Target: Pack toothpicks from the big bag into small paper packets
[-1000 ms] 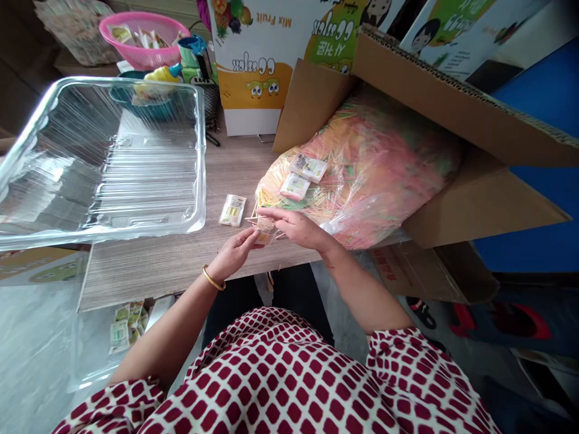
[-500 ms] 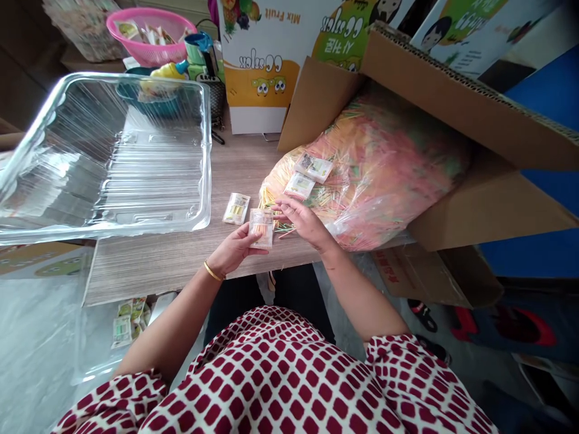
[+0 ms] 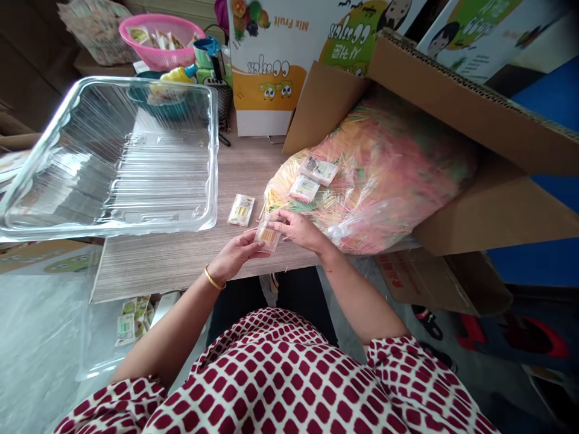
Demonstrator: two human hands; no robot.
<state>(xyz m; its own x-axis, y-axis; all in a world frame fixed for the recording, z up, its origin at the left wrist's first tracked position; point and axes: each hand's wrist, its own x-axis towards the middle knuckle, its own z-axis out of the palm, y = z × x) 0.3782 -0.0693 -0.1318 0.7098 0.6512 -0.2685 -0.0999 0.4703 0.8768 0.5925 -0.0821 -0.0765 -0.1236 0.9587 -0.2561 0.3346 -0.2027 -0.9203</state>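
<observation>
My left hand [image 3: 239, 253] is closed on the lower left side of a small clear packet [image 3: 268, 237] with coloured sticks inside. At the packet's upper right edge is my right hand [image 3: 296, 229], its fingers pinched at the top; whether they grip the packet or a stick is too small to tell. On the table, left of the held packet, lies another stick packet [image 3: 241, 210]. Two more packets, an upper one [image 3: 319, 170] and a lower one [image 3: 304, 188], rest on a large clear bag [image 3: 362, 199] full of thin pink, green and yellow sticks.
The bag spills from an open cardboard box [image 3: 488, 211] at the right. A large clear plastic tray [image 3: 212, 157] stands on the table's left. Behind are a pink basket [image 3: 163, 57] of packets, a teal bowl [image 3: 158, 102] and a printed carton [image 3: 265, 123].
My right hand has come down onto the top of the held packet, its fingers closing there. The packet has tilted slightly. The whole view has shifted a little.
</observation>
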